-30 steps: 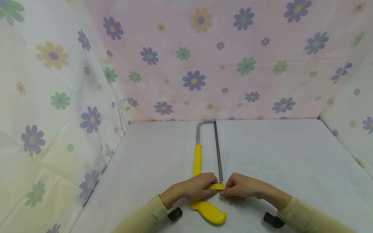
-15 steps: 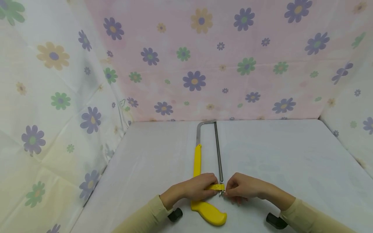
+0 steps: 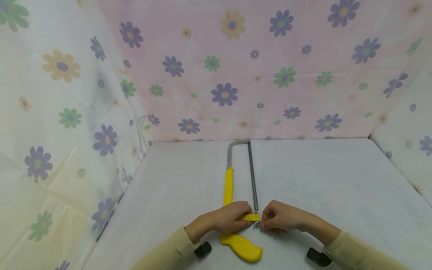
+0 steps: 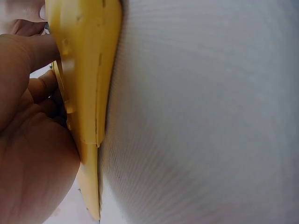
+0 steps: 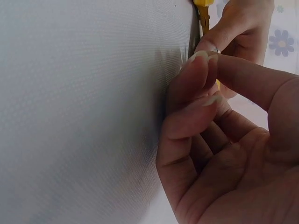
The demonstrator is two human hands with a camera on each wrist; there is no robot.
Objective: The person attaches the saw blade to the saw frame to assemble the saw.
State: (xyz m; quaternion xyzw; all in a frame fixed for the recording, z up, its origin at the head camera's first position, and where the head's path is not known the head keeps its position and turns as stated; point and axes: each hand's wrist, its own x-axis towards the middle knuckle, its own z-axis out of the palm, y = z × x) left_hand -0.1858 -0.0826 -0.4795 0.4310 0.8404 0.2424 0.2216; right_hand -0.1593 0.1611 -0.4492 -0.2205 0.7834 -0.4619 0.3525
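Note:
A hacksaw [image 3: 228, 185] with a yellow handle [image 3: 242, 247] lies flat on the white table, its blade [image 3: 253, 176] on the right side. My left hand [image 3: 231, 216] grips the yellow frame just above the handle, thumb and fingers around it. In the left wrist view the yellow frame [image 4: 88, 84] sits against my palm. A small metal wing nut [image 3: 257, 225] sticks out below the blade's near end. My right hand [image 3: 283, 216] pinches at its right side with curled fingers. In the right wrist view, the right thumb and index tips meet and mostly hide the nut.
The white-covered table [image 3: 320, 180] reaches back to a pink flowered cloth [image 3: 202, 75]. Another flowered cloth [image 3: 67, 142] hangs along the left side. Black wrist devices [image 3: 318, 257] show under both forearms.
The right fingertips have shifted slightly right, uncovering the wing nut they hid a second ago. The left hand and hacksaw have stayed in place.

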